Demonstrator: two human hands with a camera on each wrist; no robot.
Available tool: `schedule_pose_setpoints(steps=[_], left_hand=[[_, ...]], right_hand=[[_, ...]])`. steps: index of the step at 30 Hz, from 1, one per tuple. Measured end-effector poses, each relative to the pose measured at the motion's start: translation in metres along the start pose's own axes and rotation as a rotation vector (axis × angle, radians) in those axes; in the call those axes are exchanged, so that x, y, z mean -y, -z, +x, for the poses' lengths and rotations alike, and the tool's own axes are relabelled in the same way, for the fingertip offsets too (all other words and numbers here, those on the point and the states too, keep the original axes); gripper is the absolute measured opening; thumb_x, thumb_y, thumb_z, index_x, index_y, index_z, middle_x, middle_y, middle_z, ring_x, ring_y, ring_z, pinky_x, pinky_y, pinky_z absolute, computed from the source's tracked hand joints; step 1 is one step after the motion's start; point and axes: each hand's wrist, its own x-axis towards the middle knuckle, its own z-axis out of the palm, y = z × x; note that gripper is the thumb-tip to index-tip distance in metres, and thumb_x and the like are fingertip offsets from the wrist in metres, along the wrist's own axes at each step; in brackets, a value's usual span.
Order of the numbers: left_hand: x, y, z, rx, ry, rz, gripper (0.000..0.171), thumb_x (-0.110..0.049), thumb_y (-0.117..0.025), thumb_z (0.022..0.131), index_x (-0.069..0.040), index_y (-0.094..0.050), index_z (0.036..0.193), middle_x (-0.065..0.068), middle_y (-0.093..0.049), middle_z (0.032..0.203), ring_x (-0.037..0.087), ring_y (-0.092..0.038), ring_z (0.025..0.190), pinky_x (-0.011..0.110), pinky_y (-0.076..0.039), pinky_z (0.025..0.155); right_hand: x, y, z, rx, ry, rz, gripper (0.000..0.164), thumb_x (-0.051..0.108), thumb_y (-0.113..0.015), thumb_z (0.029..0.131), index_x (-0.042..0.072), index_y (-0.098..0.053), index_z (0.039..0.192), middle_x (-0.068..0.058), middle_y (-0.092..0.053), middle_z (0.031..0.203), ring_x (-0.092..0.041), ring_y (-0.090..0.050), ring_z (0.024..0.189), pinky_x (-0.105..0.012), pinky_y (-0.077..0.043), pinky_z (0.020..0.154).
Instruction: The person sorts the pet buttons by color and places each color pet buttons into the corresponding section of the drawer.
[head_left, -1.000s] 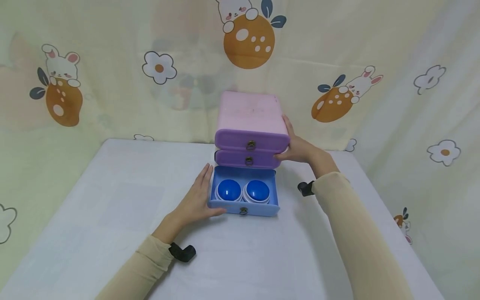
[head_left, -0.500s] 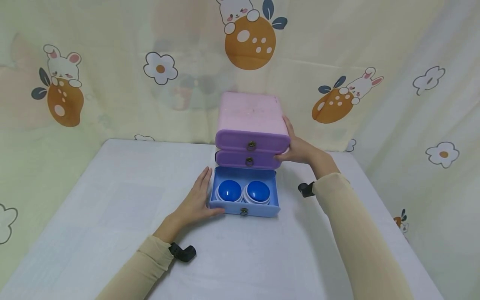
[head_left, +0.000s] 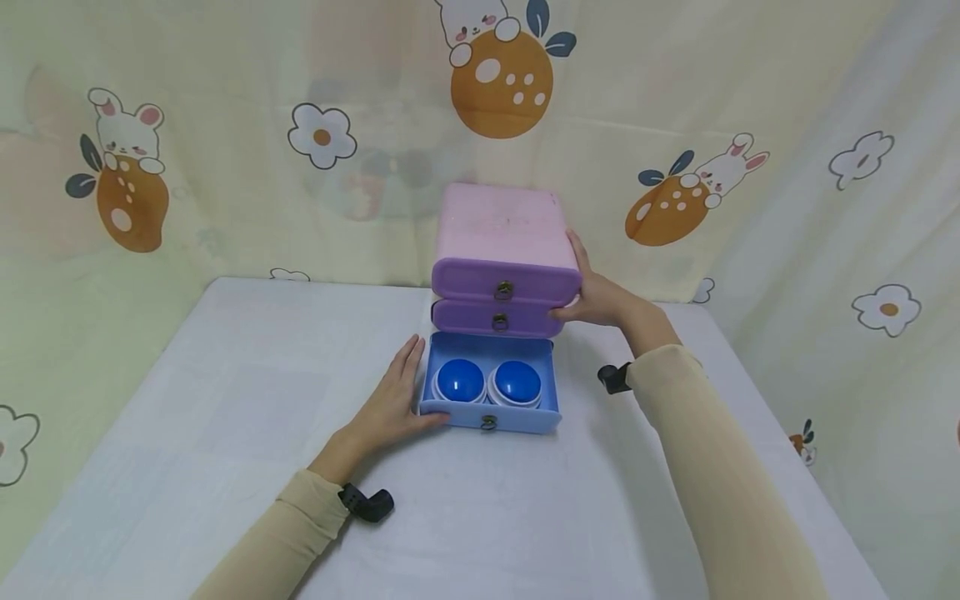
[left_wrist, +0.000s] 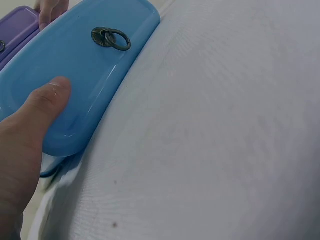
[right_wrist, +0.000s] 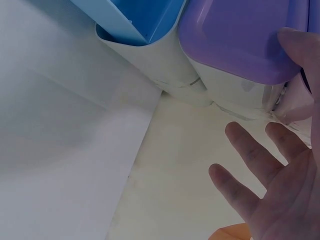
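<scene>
A small drawer cabinet (head_left: 502,223) with a pink top and two purple drawer fronts stands at the table's back. Its bottom blue drawer (head_left: 525,419) is pulled out and contains two round white-based things with blue domed tops (head_left: 460,381). My left hand (head_left: 378,410) lies along the drawer's left side with fingers straight; in the left wrist view its thumb (left_wrist: 47,100) touches the blue front beside a ring pull (left_wrist: 112,39). At the cabinet's right side is my right hand (head_left: 606,297), thumb on the purple drawer front (right_wrist: 240,40), other fingers spread in the right wrist view.
A white cloth covers the table (head_left: 247,400). Behind the cabinet hangs a cream curtain (head_left: 360,225) printed with rabbits, fruit and flowers. Black wrist cameras (head_left: 366,504) sit at both cuffs.
My left fingers have slid slightly toward me along the drawer's side over the last second. The right hand, cabinet and drawer look unchanged.
</scene>
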Motion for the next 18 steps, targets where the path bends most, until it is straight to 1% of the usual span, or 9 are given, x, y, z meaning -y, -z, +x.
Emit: schedule_pose_setpoints(steps=[1,4,7,9,13,16,18], left_hand=[[0.001,-0.001,0.000,0.002,0.004,0.000,0.122,-0.062,-0.074,0.069,-0.011,0.000,0.153,0.011,-0.005,0.160,0.029,-0.014,0.147,0.046,-0.022,0.117],[0.002,-0.003,0.000,0.005,0.009,0.000,0.122,-0.063,-0.073,0.070,-0.012,0.000,0.153,0.011,-0.005,0.160,0.029,-0.013,0.147,0.046,-0.022,0.117],[0.002,-0.003,0.000,-0.004,0.006,0.002,0.121,-0.063,-0.073,0.070,-0.007,-0.004,0.153,0.012,-0.007,0.160,0.029,-0.013,0.147,0.047,-0.022,0.117],[0.002,-0.004,0.000,-0.009,0.005,0.006,0.120,-0.063,-0.073,0.070,-0.005,-0.006,0.152,0.013,-0.007,0.160,0.029,-0.014,0.147,0.046,-0.022,0.117],[0.004,-0.004,0.000,-0.008,0.005,-0.001,0.120,-0.062,-0.073,0.071,-0.007,-0.005,0.153,0.011,-0.005,0.160,0.029,-0.014,0.147,0.046,-0.022,0.117],[0.004,-0.003,0.000,-0.010,-0.003,-0.011,0.120,-0.060,-0.074,0.071,-0.009,-0.004,0.153,0.012,-0.006,0.160,0.030,-0.014,0.147,0.047,-0.022,0.117],[0.004,-0.003,-0.001,-0.015,-0.008,-0.013,0.120,-0.059,-0.075,0.071,-0.008,-0.005,0.153,0.013,-0.007,0.160,0.030,-0.014,0.147,0.047,-0.022,0.117]], right_hand=[[-0.001,0.000,0.000,-0.001,0.003,-0.002,0.129,0.017,-0.082,0.072,0.041,0.023,0.144,-0.003,-0.004,0.158,-0.033,-0.025,0.139,-0.064,-0.021,0.111],[0.013,0.001,-0.006,0.009,0.001,0.012,0.128,0.013,-0.080,0.072,0.033,0.022,0.146,-0.007,-0.005,0.158,-0.035,-0.025,0.139,-0.064,-0.020,0.111],[0.020,0.003,-0.010,0.020,-0.003,0.015,0.126,0.012,-0.080,0.073,0.028,0.022,0.147,-0.009,-0.004,0.158,-0.036,-0.024,0.139,-0.064,-0.020,0.111],[0.022,0.003,-0.011,0.024,-0.008,0.012,0.126,0.012,-0.080,0.073,0.027,0.022,0.147,-0.010,-0.004,0.158,-0.036,-0.025,0.139,-0.063,-0.021,0.111],[0.022,0.002,-0.010,0.028,-0.029,-0.001,0.127,0.013,-0.079,0.074,0.026,0.024,0.147,-0.011,-0.003,0.158,-0.037,-0.023,0.140,-0.064,-0.021,0.111],[0.021,0.002,-0.010,0.024,-0.029,-0.005,0.127,0.013,-0.079,0.074,0.026,0.024,0.147,-0.010,0.000,0.159,-0.037,-0.021,0.141,-0.064,-0.020,0.111],[0.021,0.002,-0.009,0.019,-0.020,-0.003,0.127,0.014,-0.080,0.073,0.027,0.023,0.147,-0.008,0.002,0.159,-0.036,-0.021,0.141,-0.064,-0.020,0.111]])
